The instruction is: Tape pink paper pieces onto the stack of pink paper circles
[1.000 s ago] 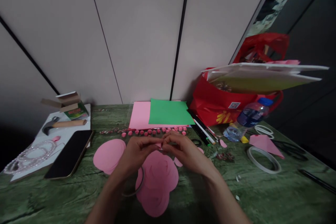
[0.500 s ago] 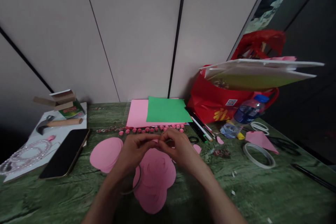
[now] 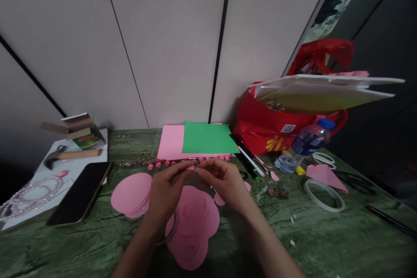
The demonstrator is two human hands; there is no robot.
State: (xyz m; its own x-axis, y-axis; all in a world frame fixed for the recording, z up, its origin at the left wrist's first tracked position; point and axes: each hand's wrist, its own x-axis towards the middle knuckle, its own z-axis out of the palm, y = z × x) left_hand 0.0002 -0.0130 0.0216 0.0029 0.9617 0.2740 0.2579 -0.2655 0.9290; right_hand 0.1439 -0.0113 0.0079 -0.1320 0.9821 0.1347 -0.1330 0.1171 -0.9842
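Observation:
Between the fingertips of both hands is a small piece of pink paper (image 3: pixel 191 168), partly hidden by the fingers. My left hand (image 3: pixel 167 184) pinches it from the left, and my right hand (image 3: pixel 223 178) closes on it from the right. Just below the hands lie spiral-cut pink paper circles (image 3: pixel 193 226), overlapping on the table. A stack of pink paper circles (image 3: pixel 132 193) rests left of my left wrist, which wears a bangle (image 3: pixel 172 228). Beyond my fingers runs a row of small rolled pink paper flowers (image 3: pixel 158 164), partly covered by the hands.
Green and pink sheets (image 3: pixel 208 138) lie at the wall. Pens (image 3: pixel 250 160), a plastic bottle (image 3: pixel 302 147), a tape roll (image 3: pixel 324 195) and a red bag (image 3: pixel 257 117) stand or lie right. A phone (image 3: pixel 80 193), a hammer (image 3: pixel 73 154) and a bead string (image 3: pixel 35 193) are left.
My right fingers have straightened and drawn slightly apart from the left ones, so more of the pink paper piece shows. The view has shifted slightly.

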